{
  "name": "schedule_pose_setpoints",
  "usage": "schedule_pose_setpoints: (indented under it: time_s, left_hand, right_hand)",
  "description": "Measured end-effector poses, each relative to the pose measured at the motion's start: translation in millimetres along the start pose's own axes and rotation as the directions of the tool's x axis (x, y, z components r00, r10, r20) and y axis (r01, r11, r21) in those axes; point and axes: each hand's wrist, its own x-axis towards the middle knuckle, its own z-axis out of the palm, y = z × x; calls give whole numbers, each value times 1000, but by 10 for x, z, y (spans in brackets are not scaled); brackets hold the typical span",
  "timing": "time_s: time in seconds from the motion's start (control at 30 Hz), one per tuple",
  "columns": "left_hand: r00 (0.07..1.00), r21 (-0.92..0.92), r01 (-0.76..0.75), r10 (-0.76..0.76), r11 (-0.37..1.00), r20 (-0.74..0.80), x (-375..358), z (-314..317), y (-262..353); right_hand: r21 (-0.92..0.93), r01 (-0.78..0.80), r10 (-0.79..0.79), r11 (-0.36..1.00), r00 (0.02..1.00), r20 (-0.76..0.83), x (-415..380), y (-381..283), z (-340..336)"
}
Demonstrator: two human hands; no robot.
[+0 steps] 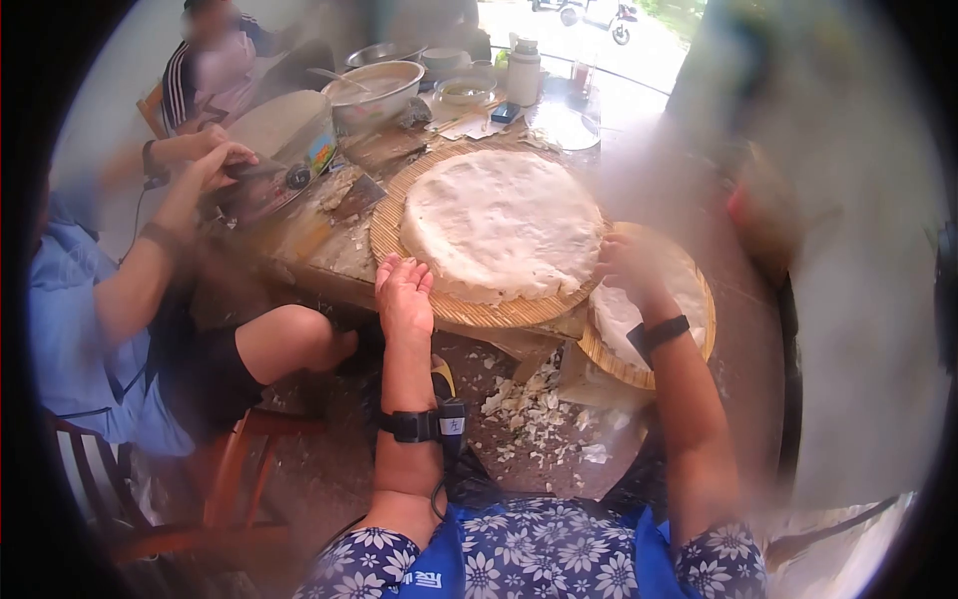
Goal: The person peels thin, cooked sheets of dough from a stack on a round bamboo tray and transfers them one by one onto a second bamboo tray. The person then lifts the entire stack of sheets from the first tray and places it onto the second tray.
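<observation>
One left hand [404, 304]: fingers half open, at mat's [387, 225] edge
Right hand [631, 262]: blurry, can't tell grip
White round [504, 225]: on mat, between hands

The right hand [631, 264] is blurred, and 1 co-worker [92, 309] is cut off at left.

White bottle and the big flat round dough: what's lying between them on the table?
A small dark object near the bottle, then the rim of the woven mat around the dough, as the head view shows.
</observation>
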Motion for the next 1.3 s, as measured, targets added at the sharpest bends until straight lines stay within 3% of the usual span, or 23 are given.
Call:
schedule_pose_setpoints:
  time_s: [0.13,0.23,0.33,0.53,0.63,0.73,0.8,0.97,1.13,1.3]
  left_hand:
    - [999,-98,43,-40,994,32,136,-83,-26]
    - [987,-114,160,-155,980,51,245,-114,-46]
    - [961,-61,233,-221,971,164,298,-92,-76]
    - [982,351,-32,-36,936,187,164,187,-207]
    - [979,361,-108,36,926,200,203,245,-257]
    - [987,152,-43,18,987,160,122,399,-191]
    - [977,21,26,-30,999,213,175,378,-205]
    - [975,-227,177,-140,958,172,229,408,-307]
    - [971,-322,221,-179,920,157,190,406,-283]
    - [967,-416,245,-190,876,171,231,380,-221]
  right_hand:
    - [-16,12,-13,1000,998,-57,-180,-133,105]
    - [-4,-6,6,1000,999,-54,-248,-145,78]
    - [33,-41,42,999,998,-47,-284,-107,17]
    - [74,-62,64,995,997,-33,-527,-111,-38]
    - [107,-82,81,991,997,15,-561,-57,-86]
    - [101,-87,80,991,995,66,-620,-48,-106]
    - [84,-107,97,991,988,118,-624,-15,-146]
    - [313,-147,104,938,983,149,-643,-8,-16]
    - [373,-109,84,921,993,82,-526,19,145]
    - [432,-114,72,894,991,113,-569,-31,279]
